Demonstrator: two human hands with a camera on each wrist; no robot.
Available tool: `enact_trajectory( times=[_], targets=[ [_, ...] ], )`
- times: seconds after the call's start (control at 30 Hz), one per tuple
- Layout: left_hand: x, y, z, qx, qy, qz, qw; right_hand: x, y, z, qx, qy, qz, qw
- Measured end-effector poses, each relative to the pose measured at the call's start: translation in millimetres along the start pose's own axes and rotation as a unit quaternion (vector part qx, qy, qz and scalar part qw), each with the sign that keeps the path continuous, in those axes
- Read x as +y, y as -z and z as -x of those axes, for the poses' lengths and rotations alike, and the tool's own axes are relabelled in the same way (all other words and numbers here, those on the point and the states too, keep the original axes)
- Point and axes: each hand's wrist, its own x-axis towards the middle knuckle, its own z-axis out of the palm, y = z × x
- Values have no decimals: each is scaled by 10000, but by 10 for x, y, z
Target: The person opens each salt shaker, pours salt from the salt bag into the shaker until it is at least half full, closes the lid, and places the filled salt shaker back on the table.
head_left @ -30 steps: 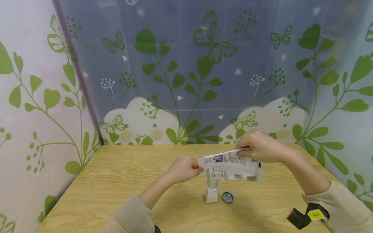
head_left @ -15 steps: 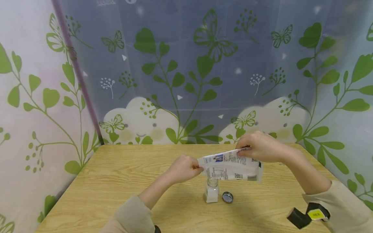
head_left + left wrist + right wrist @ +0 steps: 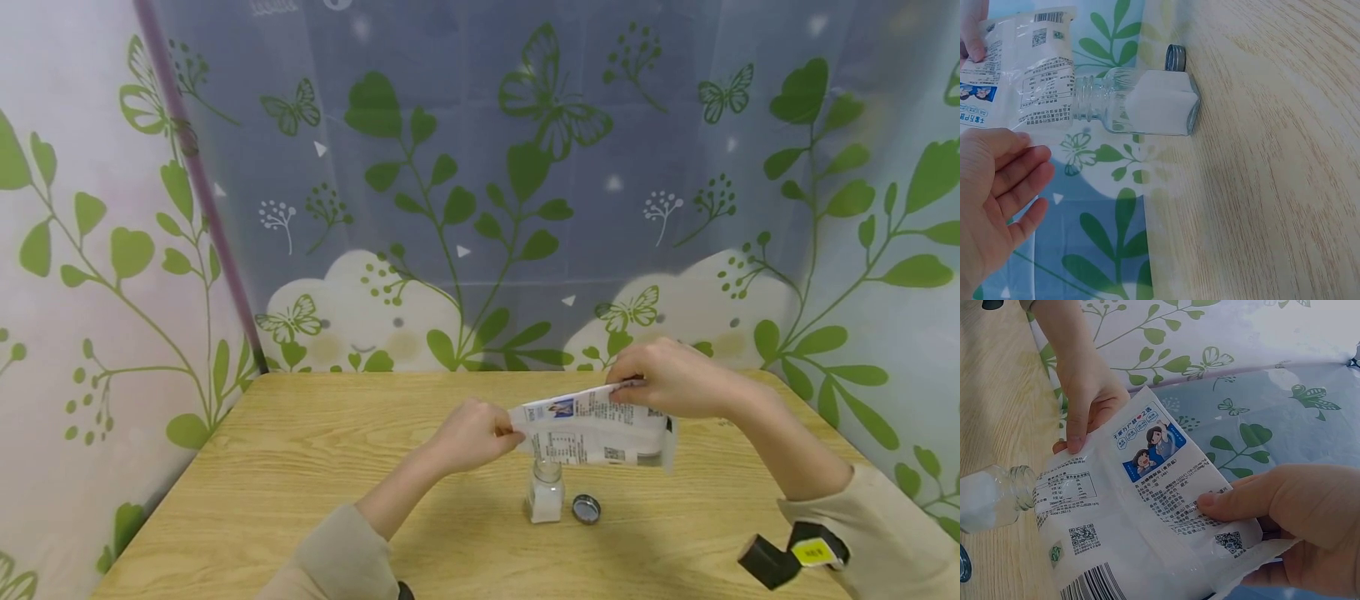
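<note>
A white printed salt bag is held tilted over a small glass jar, its lower corner at the jar's mouth. My left hand pinches the bag's left end between thumb and forefinger; the other fingers hang loosely in the left wrist view. With thumb and fingers, my right hand grips the bag's upper right edge, as the right wrist view also shows. White salt fills much of the upright jar. Beside it on the table lies the metal lid, inside facing up. The bag hides part of the jar's opening.
The wooden table reaches back to a patterned curtain. A black device with a yellow label is strapped at the right sleeve. The lid sits close to the jar's right side.
</note>
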Motion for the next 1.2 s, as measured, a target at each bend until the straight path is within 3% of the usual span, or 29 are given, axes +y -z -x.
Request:
enact_trajectory(
  times=[1.2],
  targets=[
    [16, 2, 4, -12, 5, -64, 10000, -16, 14, 9, -29, -14, 14, 10000]
  ],
)
